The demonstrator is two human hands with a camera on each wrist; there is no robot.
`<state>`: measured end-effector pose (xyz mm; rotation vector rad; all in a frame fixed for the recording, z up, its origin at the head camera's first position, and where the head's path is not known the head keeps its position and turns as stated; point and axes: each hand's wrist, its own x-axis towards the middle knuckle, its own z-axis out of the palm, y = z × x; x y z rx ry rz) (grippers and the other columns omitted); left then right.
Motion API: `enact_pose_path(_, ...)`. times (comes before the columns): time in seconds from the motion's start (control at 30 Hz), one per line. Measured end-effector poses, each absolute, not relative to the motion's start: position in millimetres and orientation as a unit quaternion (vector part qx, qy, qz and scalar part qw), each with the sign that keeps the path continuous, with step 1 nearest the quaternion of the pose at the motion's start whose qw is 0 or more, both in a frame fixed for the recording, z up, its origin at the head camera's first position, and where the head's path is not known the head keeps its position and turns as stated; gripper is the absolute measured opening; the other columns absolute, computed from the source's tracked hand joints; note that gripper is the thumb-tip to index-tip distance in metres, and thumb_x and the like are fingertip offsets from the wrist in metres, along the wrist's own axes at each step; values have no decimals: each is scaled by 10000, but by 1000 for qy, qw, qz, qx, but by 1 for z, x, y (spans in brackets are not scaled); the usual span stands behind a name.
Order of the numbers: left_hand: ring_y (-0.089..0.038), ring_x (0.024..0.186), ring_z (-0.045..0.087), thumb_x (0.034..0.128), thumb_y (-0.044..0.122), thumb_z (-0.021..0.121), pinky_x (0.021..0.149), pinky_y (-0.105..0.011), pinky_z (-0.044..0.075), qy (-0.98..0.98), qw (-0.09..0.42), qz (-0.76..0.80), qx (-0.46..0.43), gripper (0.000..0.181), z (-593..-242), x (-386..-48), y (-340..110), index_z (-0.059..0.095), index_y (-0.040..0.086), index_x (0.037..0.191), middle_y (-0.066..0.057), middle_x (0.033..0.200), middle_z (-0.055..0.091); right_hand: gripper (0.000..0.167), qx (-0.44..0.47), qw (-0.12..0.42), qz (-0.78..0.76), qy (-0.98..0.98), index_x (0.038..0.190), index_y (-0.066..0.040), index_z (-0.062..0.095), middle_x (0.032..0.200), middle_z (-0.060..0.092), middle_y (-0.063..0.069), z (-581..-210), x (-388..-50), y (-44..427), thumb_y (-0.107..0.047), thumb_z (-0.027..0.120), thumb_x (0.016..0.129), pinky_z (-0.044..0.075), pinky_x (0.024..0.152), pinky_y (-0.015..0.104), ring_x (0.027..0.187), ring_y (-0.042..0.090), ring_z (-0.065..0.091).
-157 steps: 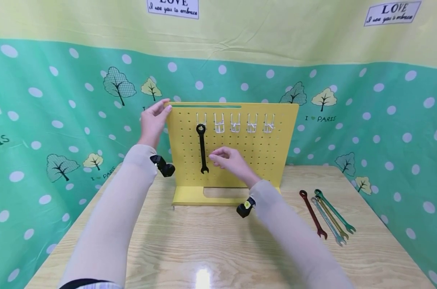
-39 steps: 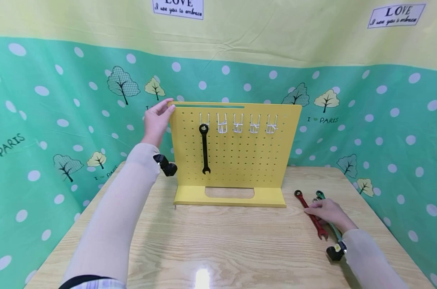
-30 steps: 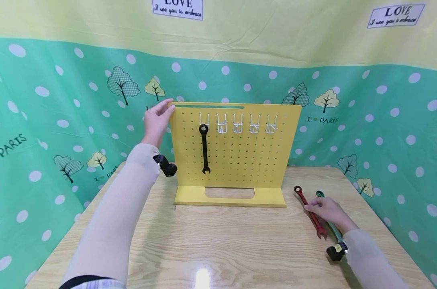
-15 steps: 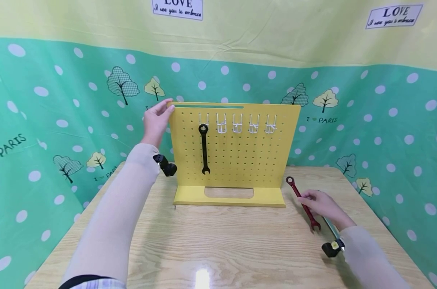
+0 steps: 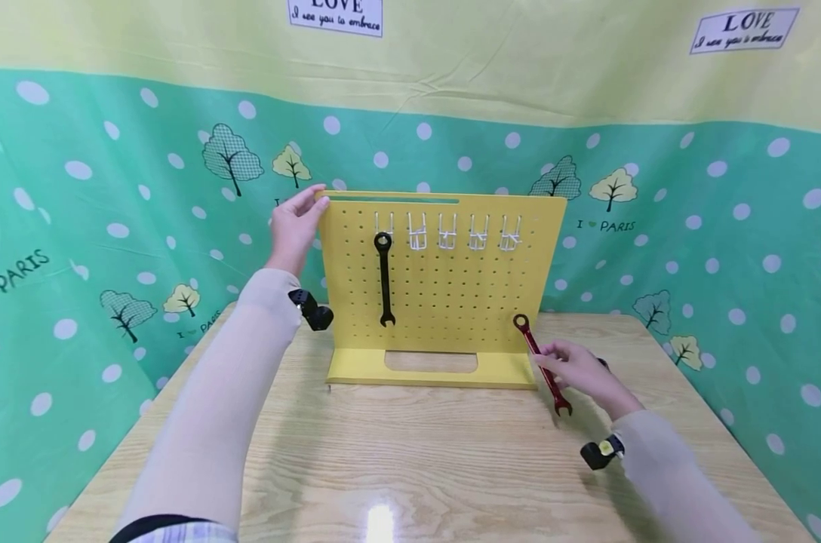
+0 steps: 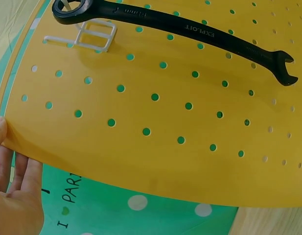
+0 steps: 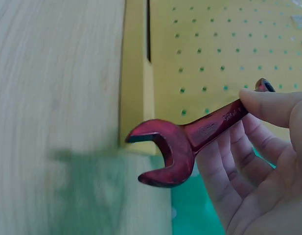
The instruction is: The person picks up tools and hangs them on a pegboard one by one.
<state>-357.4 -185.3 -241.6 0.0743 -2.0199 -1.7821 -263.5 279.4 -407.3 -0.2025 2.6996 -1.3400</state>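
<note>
My right hand (image 5: 583, 377) pinches a red combination wrench (image 5: 542, 364) around mid-shaft, raised above the table near the pegboard's right end. In the right wrist view the red wrench (image 7: 204, 132) points its open end toward the camera, thumb on one side and fingers beneath. My left hand (image 5: 295, 226) grips the top left corner of the yellow pegboard (image 5: 451, 286). A black wrench (image 5: 385, 279) hangs by its ring end from the leftmost hook; in the left wrist view the black wrench (image 6: 190, 29) lies along the board, and the left hand (image 6: 16, 191) has its thumb in front.
Several white wire hooks (image 5: 447, 232) in a row on the board carry nothing. The board's yellow base (image 5: 356, 368) stands on the wooden table (image 5: 417, 452). The other wrenches at the right are hidden behind the right hand and arm. A patterned curtain (image 5: 179, 188) surrounds the table.
My right hand left the black wrench, reached to the right, took the red wrench, lifted it and carried it left toward the board. The left hand keeps its grip on the corner.
</note>
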Motion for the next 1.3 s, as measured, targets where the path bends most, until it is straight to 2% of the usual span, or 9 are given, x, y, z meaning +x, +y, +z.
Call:
enact_pose_path(0.37, -143, 1145, 586, 970, 333, 671, 1052, -304, 439, -738, 225, -635, 29, 332, -242, -359, -185, 684, 289, 1299, -23, 1267, 655, 371, -118, 48, -474, 871, 1164, -25, 587, 1043, 592, 128, -386, -272, 239, -364, 611, 1016, 563, 737, 360, 912, 237, 558)
enact_pose_path(0.7, -149, 1136, 588, 972, 321, 670, 1039, -300, 449, -731, 226, -643, 23, 350, -243, -359, -185, 678, 255, 1316, -33, 1255, 652, 359, -176, 21, -508, 843, 1163, -50, 591, 1041, 606, 140, -362, -284, 201, -373, 620, 1010, 553, 809, 447, 954, 267, 563)
enact_pose_path(0.9, -145, 1153, 590, 972, 311, 672, 1039, -289, 451, -729, 222, -647, 25, 327, -243, -357, -187, 686, 282, 1297, -24, 1288, 650, 361, -190, 1, -525, 830, 1162, -67, 605, 1034, 622, 117, -350, -286, 177, -388, 634, 999, 566, 787, 398, 953, 259, 578)
enact_pose_path(1.07, -142, 1162, 588, 971, 313, 672, 1019, -284, 468, -729, 216, -649, 26, 330, -243, -356, -187, 683, 286, 1300, -15, 1310, 643, 366, -206, -11, -542, 814, 1162, -70, 614, 1030, 619, 132, -342, -288, 161, -396, 636, 997, 574, 775, 397, 941, 260, 581)
enact_pose_path(1.3, -148, 1152, 586, 971, 323, 671, 1054, -298, 440, -732, 220, -644, 26, 345, -242, -358, -186, 677, 277, 1313, -23, 1282, 650, 371, -219, -22, -552, 804, 1188, -74, 612, 1050, 613, 128, -322, -293, 141, -397, 620, 1005, 570, 785, 390, 947, 257, 571)
